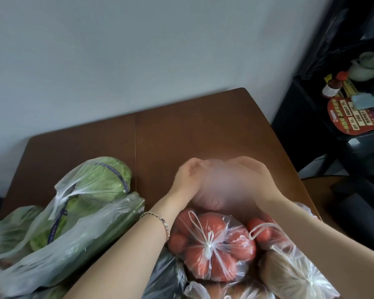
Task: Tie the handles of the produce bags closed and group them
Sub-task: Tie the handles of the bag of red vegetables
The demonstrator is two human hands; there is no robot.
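Observation:
Over the middle of the brown table (pixel 203 126), my left hand (pixel 187 180) and my right hand (pixel 254 175) hold a clear plastic bag (pixel 220 184) stretched between them; it is motion-blurred and its contents cannot be made out. Just below it lies a knotted bag of tomatoes (pixel 212 244). A second tied tomato bag (pixel 266 231) and a tied bag of brown produce (pixel 294 275) sit to the right, under my right forearm. On the left lie an untied bag of green cabbage (pixel 99 182) and a long bag of greens (pixel 78 240).
A dark bag (pixel 164 277) lies under my left forearm at the near edge. The table's far side meets a pale wall. At the right stands a black shelf (pixel 311 117) with a bottle (pixel 333 85), a teapot (pixel 365 65) and a red card (pixel 354 117).

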